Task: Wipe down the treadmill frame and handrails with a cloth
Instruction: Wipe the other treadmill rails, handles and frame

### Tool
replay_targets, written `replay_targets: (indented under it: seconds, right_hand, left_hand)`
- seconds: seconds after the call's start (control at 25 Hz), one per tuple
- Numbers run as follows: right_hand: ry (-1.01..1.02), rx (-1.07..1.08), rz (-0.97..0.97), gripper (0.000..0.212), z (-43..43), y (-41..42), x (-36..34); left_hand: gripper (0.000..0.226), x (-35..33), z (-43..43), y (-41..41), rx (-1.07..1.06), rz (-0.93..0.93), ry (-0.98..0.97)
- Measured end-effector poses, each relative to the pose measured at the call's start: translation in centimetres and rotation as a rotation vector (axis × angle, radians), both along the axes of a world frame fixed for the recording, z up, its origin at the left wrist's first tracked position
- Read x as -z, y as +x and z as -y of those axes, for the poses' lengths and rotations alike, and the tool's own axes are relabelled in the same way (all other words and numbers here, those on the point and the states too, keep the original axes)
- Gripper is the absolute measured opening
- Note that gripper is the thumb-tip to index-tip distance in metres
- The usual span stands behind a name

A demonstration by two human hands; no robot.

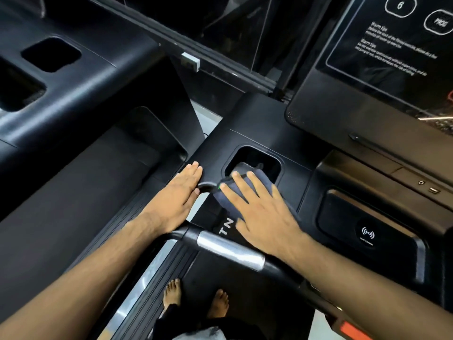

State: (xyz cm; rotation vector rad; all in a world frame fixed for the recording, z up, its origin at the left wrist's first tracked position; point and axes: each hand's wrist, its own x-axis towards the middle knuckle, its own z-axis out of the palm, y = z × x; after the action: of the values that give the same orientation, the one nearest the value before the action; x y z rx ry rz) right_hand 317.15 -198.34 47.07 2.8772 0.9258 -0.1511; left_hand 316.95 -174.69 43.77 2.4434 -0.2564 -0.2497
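Console of a treadmill, seen from the belt

The cloth [245, 168] lies on the console [247, 119], its far end hanging into the cup holder [255, 155]; the right grip [264, 217] rests flat on it. The left grip [180, 195] lies flat on the console's left edge, just beside the cloth. The handrail [230, 249] crosses nearer the person, under both wrists. The screen [382, 57] stands behind and to the right, with a charging tray [367, 231] right of the cup holder. A second treadmill [73, 94] sits to the left. Two feet [171, 293] stand on the belt [245, 290] below.
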Motion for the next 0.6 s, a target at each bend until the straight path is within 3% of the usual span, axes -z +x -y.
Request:
replay_targets:
  seconds: [0.12, 0.28, 0.48, 0.6]
  right_hand:
    - [-0.032, -0.112, -0.024, 0.081, -4.8, 2.8, -0.3]
    - [-0.052, -0.189, -0.066, 0.087, -0.6, 1.7, 0.2]
    - [0.024, 0.316, -0.201, 0.089, -5.1, 3.3, -1.0]
    - [0.031, 0.501, -0.101, 0.078, -5.0, 1.6, -0.4]
  left_hand:
    - [0.055, 0.0, -0.7, -0.4, -0.048, -0.050, -0.087]
    - [0.056, 0.3, -1.4, -0.6, -0.016, -0.042, -0.055]
    - [0.056, 0.0, -1.4, -0.5, 0.024, -0.013, -0.029]
    - [0.056, 0.0, -1.4, -0.3, 0.042, 0.004, -0.014]
